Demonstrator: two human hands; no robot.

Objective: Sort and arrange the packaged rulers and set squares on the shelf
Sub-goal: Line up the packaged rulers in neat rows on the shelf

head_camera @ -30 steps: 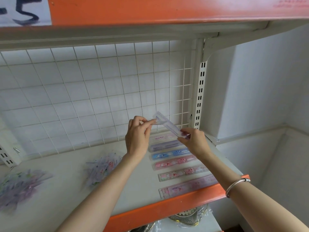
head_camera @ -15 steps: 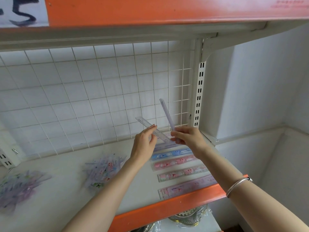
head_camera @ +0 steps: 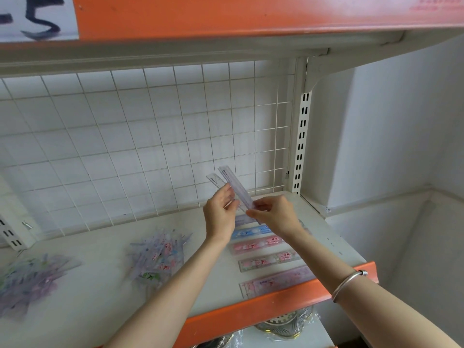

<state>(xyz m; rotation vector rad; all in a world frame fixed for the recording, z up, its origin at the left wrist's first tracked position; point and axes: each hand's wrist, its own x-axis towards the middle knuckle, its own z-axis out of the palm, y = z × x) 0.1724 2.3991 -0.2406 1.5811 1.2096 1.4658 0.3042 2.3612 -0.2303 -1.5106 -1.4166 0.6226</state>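
Observation:
Above the back right of the white shelf (head_camera: 105, 285), my left hand (head_camera: 219, 214) pinches one clear packaged ruler (head_camera: 215, 181) and my right hand (head_camera: 275, 214) pinches a second clear ruler (head_camera: 234, 188). Both rulers tilt up and to the left, nearly side by side and overlapping. Below my hands, a row of packaged rulers (head_camera: 266, 259) lies flat, each running left to right, in blue, pink and lilac. The hindmost ones are partly hidden by my hands.
A loose pile of packaged rulers and set squares (head_camera: 157, 257) lies at mid-shelf, another pile (head_camera: 27, 280) at the far left. A wire grid (head_camera: 140, 141) backs the shelf. The orange front edge (head_camera: 251, 312) runs below; an upper shelf (head_camera: 226, 18) hangs overhead.
The two rulers were spread apart in a V half a second ago. Now my right hand has swung its ruler down-left until it lies nearly parallel against the left one.

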